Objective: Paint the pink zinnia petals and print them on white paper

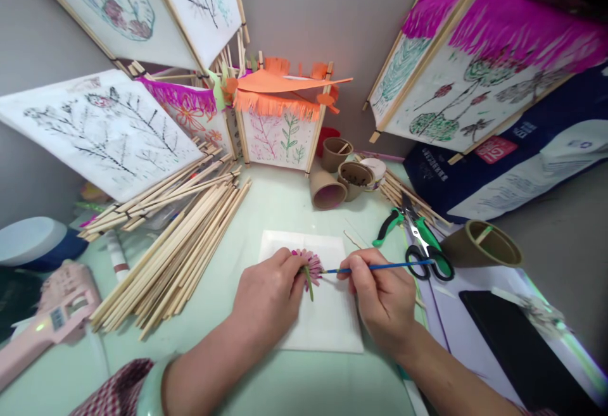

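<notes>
My left hand (272, 289) is closed around a pink flower (311, 265) with a short green stem, held over a sheet of white paper (327, 324). Between the fingers of my right hand (380, 289) is a thin blue paintbrush (380, 267), pointing left. Its tip meets the right side of the petals. The paper lies flat on the pale green table, partly covered by both hands.
Bundled wooden sticks (190, 251) lie to the left, beyond a pink glue gun (52, 321). Scissors (422, 245), green-handled pliers (392, 226) and brown pots (327, 189) are at the right and back. Painted paper lanterns (280, 137) stand behind.
</notes>
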### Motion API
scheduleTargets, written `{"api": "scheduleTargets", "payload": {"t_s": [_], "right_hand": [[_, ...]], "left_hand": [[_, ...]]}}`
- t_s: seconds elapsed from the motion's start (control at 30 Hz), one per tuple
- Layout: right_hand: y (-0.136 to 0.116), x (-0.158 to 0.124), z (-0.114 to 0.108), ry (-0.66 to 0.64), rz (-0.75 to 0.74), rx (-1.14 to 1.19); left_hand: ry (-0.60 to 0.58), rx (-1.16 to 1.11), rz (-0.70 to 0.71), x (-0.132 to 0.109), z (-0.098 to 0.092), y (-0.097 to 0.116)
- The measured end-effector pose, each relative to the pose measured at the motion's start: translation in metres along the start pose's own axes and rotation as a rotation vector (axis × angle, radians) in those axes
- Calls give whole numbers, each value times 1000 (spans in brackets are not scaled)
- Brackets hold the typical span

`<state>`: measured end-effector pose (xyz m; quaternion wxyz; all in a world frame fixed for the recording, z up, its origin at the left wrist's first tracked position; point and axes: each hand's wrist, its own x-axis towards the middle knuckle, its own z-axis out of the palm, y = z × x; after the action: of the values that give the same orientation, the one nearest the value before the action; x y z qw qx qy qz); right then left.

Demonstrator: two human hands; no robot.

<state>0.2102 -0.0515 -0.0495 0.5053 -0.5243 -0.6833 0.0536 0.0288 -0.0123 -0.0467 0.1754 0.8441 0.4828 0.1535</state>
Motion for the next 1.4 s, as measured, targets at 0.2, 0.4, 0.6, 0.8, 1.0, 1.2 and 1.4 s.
{"api": "scheduleTargets", "payload": {"t_s": [0.2, 0.4, 0.6, 0.8, 1.0, 1.2, 1.4], "right_hand": [[1, 1, 0, -13, -35, -36], [3, 1, 1, -6, -56, -71], [2, 1, 1, -19, -55, -107], [2, 2, -1, 14, -100, -172], [2, 4, -3, 23, -120, -209], [3, 3, -4, 21, -107, -210], [0, 2, -3, 5, -46, -171]], "left_hand": [[-7, -3, 1, -1, 0, 1], [-22, -4, -16, 0, 0, 2], [-11, 0, -5, 0, 0, 0], [-2, 15, -7, -1, 1, 0], [-3, 14, -9, -2, 0, 1], [-5, 19, -11, 0, -1, 2], [-15, 27, -6, 0, -1, 2]]}}
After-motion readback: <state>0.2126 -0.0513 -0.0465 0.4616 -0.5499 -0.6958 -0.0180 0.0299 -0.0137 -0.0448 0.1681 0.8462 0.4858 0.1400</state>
